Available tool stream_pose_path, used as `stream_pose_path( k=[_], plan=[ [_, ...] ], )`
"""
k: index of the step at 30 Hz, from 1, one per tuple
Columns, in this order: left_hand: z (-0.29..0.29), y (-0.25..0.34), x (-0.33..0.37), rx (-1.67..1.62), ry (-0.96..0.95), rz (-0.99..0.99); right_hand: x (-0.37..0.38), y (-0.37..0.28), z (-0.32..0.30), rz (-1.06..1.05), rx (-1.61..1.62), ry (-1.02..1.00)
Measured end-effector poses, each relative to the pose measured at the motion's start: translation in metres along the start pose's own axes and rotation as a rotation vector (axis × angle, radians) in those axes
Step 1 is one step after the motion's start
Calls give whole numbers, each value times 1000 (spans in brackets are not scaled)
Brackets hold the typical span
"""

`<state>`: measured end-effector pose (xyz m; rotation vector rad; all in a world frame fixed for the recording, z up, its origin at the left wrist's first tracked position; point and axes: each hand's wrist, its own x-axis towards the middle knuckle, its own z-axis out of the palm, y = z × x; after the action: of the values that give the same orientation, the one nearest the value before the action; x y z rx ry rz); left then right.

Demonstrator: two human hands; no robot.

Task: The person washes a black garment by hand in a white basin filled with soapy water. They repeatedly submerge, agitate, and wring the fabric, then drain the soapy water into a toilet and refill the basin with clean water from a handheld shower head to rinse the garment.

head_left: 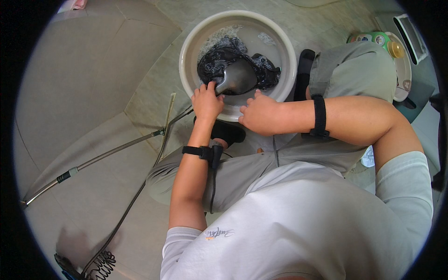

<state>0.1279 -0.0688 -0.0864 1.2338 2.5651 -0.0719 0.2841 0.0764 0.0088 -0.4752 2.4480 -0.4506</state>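
A round, pale basin (185,56) stands on the floor, with soapy water and a dark, wet cloth (217,63) bunched inside it. Over the cloth lies a grey shower head (240,77), its face turned down. My left hand (207,102) is closed round the shower head's handle at the basin's near left rim, and the dark hose runs out from beneath it. At the near right rim, my right hand (261,113) curls its fingers over the edge of the basin. Part of its grip is hidden by the back of the hand.
A metal pole (112,148) and the dark shower hose (135,196) cross the floor on the left. Dark coiled cord (103,263) lies at the lower left. At the far right, a green container with a yellow cap (395,49) stands beside a second pale basin (405,70). My knees flank the first basin.
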Motion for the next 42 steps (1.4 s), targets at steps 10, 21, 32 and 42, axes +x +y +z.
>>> stream_pose_path(
  k=[10, 21, 32, 42],
  plan=[
    [-87, 11, -49, -325, -114, 179, 0, -2, 5, -18, -21, -5],
    [-80, 28, -54, -319, -255, 322, 7, 3, 15, -19, 17, 34],
    [-78, 28, -53, -247, -328, 302, 9, 3, 11, -11, -27, -29],
    [-80, 29, -57, -181, -442, 339, 6, -1, 12, 66, -68, 51]
  ],
)
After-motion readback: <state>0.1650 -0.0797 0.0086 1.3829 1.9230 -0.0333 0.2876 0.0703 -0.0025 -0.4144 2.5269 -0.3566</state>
